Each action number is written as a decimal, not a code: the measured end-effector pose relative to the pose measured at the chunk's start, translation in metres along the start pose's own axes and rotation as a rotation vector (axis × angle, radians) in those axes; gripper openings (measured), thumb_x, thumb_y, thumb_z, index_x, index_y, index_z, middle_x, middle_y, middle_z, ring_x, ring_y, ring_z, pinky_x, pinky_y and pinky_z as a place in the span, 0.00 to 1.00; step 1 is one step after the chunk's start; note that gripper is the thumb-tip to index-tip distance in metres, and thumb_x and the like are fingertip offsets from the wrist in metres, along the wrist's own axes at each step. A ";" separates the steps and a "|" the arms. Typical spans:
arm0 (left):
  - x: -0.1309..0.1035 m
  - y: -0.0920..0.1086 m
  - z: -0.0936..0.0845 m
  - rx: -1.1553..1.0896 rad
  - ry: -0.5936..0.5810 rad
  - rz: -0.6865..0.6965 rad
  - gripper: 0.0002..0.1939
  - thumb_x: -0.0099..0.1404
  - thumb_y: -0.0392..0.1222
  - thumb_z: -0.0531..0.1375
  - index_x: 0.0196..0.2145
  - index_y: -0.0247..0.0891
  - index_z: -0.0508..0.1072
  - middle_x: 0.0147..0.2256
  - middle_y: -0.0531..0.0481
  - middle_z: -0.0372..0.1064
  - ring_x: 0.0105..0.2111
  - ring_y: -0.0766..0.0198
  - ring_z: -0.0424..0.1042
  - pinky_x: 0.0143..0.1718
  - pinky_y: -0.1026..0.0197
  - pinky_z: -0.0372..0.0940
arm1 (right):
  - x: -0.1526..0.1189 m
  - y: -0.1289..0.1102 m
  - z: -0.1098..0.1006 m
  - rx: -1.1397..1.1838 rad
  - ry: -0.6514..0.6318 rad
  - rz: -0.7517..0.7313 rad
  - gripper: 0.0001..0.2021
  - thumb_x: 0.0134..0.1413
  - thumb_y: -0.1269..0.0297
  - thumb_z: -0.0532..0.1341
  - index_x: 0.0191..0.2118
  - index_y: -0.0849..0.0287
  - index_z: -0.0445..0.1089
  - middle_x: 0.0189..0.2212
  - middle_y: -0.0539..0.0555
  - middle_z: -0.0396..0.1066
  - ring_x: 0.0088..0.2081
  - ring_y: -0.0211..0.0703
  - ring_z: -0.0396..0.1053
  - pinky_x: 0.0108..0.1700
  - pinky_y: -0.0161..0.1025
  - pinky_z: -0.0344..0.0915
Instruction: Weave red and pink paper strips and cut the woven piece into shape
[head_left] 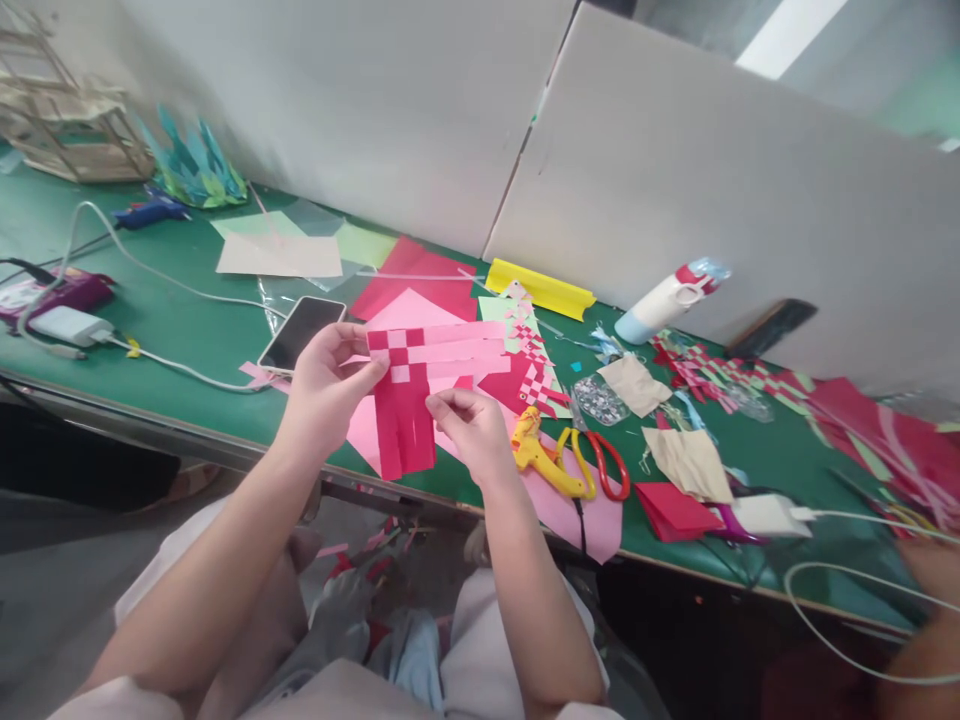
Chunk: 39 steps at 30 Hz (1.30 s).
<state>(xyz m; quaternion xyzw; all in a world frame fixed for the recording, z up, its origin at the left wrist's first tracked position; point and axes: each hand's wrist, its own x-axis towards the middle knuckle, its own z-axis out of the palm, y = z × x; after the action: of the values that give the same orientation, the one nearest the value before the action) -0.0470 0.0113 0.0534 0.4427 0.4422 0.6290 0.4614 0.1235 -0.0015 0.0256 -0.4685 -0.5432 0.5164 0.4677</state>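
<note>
A: Where to look for the weave (405, 385)?

B: In front, above the near part of the green table (217, 335), between left hand (326, 385) and right hand (480, 435).

A: Grasped how?

B: By the upper left corner, pinched between left thumb, laid over the checks, and left fingers, bent behind. On the other side, only met by right thumb and fingertips, drawn together at the edge of the red strips (397, 440). Can't tell whether really nipping paper there.

A: Running which way?

B: Along no single long axis. Shaped like an L: down toward the near edge with the red strips, off to the right with the pink strips (469, 355).

A: Nearer to which hand?

B: At the checks, to the left. At the loose pink ends, to the right, lying just beyond the knuckles.

A: Made of what?

B: Of flat, matte paper, slit into straight bands, interlaced into small squares at the corner.

A: And round about?

B: Look left for a slim, glossy phone (304, 335). Look right for a stubby plastic glue gun (534, 450), loop-handled scissors (600, 458), a clear, glittery bag (600, 398) and, farther back, a smooth, leaning bottle (660, 305).
</note>
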 end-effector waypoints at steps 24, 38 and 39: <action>-0.003 -0.007 0.009 -0.105 0.102 0.014 0.12 0.54 0.41 0.66 0.36 0.39 0.70 0.33 0.52 0.70 0.30 0.68 0.71 0.31 0.67 0.67 | -0.005 -0.002 0.005 -0.073 0.012 -0.009 0.11 0.50 0.55 0.64 0.32 0.58 0.77 0.28 0.53 0.75 0.29 0.40 0.70 0.32 0.37 0.67; -0.007 0.005 0.014 -0.415 0.091 -0.259 0.14 0.46 0.41 0.71 0.26 0.35 0.70 0.19 0.59 0.65 0.16 0.77 0.60 0.18 0.74 0.59 | -0.005 0.004 0.013 -0.277 -0.019 -0.120 0.13 0.58 0.58 0.59 0.38 0.59 0.77 0.35 0.55 0.77 0.33 0.42 0.73 0.36 0.37 0.67; -0.007 0.004 0.014 -0.422 0.087 -0.259 0.14 0.47 0.41 0.71 0.26 0.35 0.70 0.19 0.59 0.65 0.16 0.77 0.60 0.18 0.74 0.59 | -0.006 0.004 0.014 -0.299 -0.021 -0.127 0.13 0.59 0.58 0.58 0.39 0.59 0.77 0.36 0.55 0.76 0.33 0.42 0.72 0.36 0.37 0.67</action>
<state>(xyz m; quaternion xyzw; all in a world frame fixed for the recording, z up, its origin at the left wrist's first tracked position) -0.0327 0.0056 0.0597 0.2487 0.3733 0.6615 0.6010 0.1101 -0.0093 0.0211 -0.4922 -0.6476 0.4040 0.4185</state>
